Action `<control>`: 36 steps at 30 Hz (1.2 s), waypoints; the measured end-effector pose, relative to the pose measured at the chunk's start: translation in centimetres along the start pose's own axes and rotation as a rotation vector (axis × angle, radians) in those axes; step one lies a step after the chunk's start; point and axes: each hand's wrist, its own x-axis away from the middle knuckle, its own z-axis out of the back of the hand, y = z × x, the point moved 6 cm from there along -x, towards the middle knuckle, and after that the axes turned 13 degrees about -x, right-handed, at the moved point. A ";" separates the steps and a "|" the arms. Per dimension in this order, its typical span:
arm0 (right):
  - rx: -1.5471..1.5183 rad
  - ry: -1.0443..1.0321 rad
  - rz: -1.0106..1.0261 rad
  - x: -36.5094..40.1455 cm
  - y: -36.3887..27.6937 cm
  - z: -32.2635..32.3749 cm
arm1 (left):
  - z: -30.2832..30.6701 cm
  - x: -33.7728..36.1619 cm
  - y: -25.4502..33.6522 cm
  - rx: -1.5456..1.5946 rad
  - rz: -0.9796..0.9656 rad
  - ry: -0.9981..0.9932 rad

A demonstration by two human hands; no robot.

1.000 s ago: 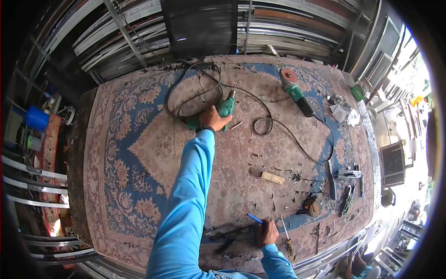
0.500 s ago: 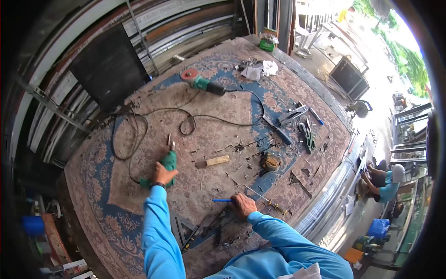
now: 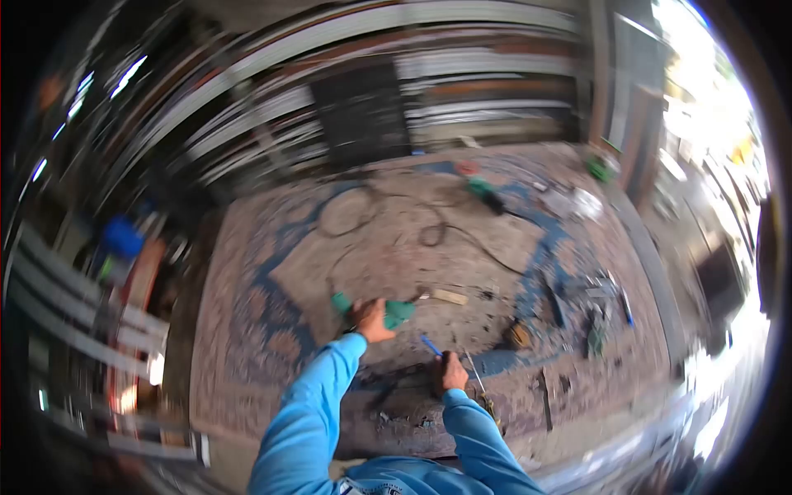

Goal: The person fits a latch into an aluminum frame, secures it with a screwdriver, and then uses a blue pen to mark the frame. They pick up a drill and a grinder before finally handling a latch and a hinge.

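My left hand point(image 3: 371, 322) is closed round a green power drill point(image 3: 398, 313), its bit end pointing right toward a small wooden block point(image 3: 450, 296). My right hand point(image 3: 451, 373) is closed on a blue pen point(image 3: 430, 344) whose tip points up and left. Beside that hand lies a screwdriver point(image 3: 477, 373) with a long thin shaft. A tape measure point(image 3: 519, 335) rests further right on the patterned carpet point(image 3: 272, 388) covering the worktable. Motion blur smears fine detail.
An angle grinder point(image 3: 483, 191) lies at the back, its cord looping over the carpet. At the right are scissors point(image 3: 597, 332), a dark-handled tool point(image 3: 554, 304) and a blue marker point(image 3: 627, 308). Racks of long metal profiles point(image 3: 487, 64) stand behind. Scraps are scattered about.
The view has swung to the left, so the table looks squarer on. The drill has turned from pointing away to pointing right. My right hand still holds the pen, now angled upward.
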 end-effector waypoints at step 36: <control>-0.733 -0.010 -0.363 6.4 -12.9 -16.5 | 21.6 64.2 -27.9 1.038 0.236 0.717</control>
